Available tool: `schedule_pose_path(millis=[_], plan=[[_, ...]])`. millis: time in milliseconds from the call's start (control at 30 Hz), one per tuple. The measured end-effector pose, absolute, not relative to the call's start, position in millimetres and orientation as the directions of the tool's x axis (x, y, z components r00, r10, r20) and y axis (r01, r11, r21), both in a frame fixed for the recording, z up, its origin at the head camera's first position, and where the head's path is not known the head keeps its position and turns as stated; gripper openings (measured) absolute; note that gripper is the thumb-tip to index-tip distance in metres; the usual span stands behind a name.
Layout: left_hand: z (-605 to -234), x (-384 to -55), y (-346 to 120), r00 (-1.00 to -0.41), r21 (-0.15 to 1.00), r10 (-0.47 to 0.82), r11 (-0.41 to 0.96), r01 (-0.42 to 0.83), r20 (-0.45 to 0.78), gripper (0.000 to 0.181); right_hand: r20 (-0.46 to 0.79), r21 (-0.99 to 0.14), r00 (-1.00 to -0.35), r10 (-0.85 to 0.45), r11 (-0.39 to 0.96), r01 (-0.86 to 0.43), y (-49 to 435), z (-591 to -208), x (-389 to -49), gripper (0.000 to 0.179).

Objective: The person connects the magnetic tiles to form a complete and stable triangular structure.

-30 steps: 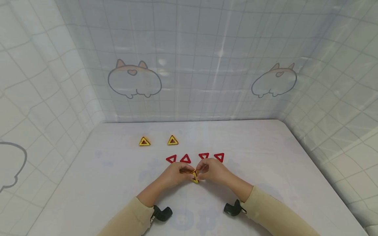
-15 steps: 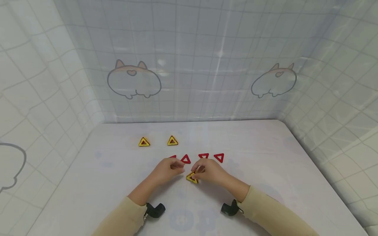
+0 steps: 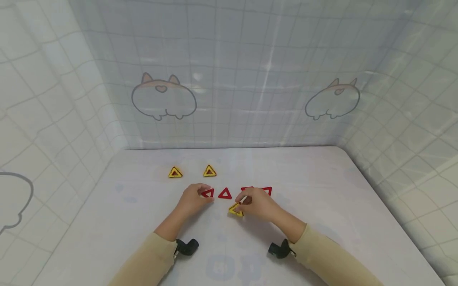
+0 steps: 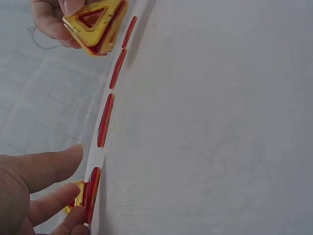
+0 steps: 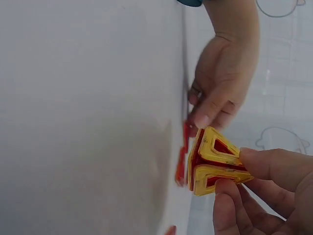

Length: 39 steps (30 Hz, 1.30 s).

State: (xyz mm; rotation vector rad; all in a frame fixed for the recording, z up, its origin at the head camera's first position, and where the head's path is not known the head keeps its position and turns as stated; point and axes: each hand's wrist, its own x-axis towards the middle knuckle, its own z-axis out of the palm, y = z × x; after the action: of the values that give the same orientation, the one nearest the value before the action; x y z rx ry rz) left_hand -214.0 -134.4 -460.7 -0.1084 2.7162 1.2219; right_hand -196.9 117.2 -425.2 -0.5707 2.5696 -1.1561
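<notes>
My right hand [image 3: 258, 204] pinches a small pyramid of yellow and red triangular magnetic tiles [image 5: 215, 164], thumb on one face and fingertips on another. It is held over the white table. My left hand [image 3: 193, 198] is at the leftmost red triangle tile [image 3: 208, 193], thumb and fingers spread on either side of it. In the left wrist view its fingertips [image 4: 76, 191] are right beside that tile, the thumb apart from it. Another red triangle tile [image 3: 225, 194] lies between the hands. Two more red tiles [image 3: 266, 190] are partly hidden behind my right hand.
Two yellow triangle pieces with red centres, one at the left [image 3: 175, 172] and one nearer the middle [image 3: 209, 171], lie farther back on the white table [image 3: 118, 222]. Grid-patterned white sheeting [image 3: 229, 79] walls the back and both sides.
My left hand has let go of the pyramid and moved left and forward to the leftmost red tile. My right hand keeps the pyramid near the same place, turned slightly.
</notes>
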Motion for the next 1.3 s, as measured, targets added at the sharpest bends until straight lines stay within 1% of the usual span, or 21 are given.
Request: schedule_pose_path(millis=[233, 433, 600, 933, 1100, 1300], plan=[[-464, -218, -135, -0.984, 0.711, 0.047, 0.698, -0.089, -0.17, 0.043, -0.006, -0.746, -0.911, -0.411, 0.609, -0.27, 127, -406, -212, 0.014], [-467, -220, -135, -0.985, 0.694, 0.037, 0.714, -0.093, -0.169, 0.043, 0.044, -0.744, -0.932, -0.359, 0.611, -0.271, 138, -390, -239, 0.015], [-469, -220, -134, -0.982, 0.683, 0.026, 0.722, -0.111, -0.187, 0.043, 0.062, -0.739, -0.943, -0.326, 0.62, -0.263, 143, -391, -265, 0.017], [-470, -220, -136, -0.984, 0.678, 0.048, 0.731, -0.082, -0.17, 0.041, 0.006, -0.735, -0.969, -0.249, 0.656, -0.173, 140, -415, -305, 0.017], [-468, -218, -138, -0.984, 0.66, 0.056, 0.747, -0.073, -0.171, 0.041, -0.043, -0.74, -0.977, -0.207, 0.664, -0.108, 138, -425, -318, 0.02], [-466, -217, -139, -0.98, 0.655, 0.064, 0.751, -0.078, -0.19, 0.04, -0.095, -0.746, -0.976, -0.197, 0.663, -0.061, 134, -435, -326, 0.019]])
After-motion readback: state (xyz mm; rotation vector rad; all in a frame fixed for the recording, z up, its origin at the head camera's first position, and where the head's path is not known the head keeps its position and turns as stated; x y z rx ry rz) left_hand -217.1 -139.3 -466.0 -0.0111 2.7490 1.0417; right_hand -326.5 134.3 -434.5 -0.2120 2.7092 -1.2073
